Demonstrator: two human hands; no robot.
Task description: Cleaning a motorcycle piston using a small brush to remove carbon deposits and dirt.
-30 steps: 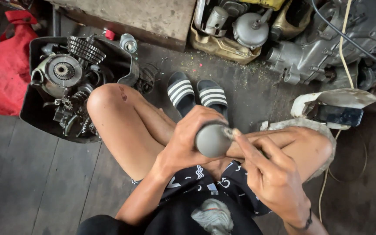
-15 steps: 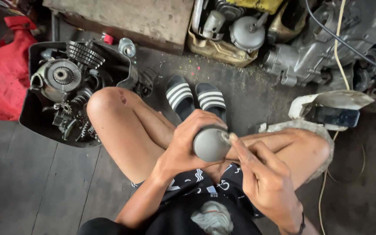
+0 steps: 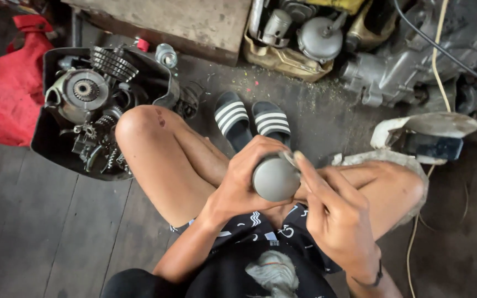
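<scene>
Head view: your left hand [image 3: 244,179] wraps the grey metal cylinder [image 3: 275,177], right hand [image 3: 335,215] fingers pinching at its 1 o'clock rim. Looks heavy, rigid, probably oily-slick, so grip the sides.

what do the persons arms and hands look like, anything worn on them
Both arms are bare to where the frame cuts them off, with no sleeves and no gloves. The left hand wears no ring or band that shows. The right hand has a thin dark band around its wrist. Nails are short and unpainted.
</scene>
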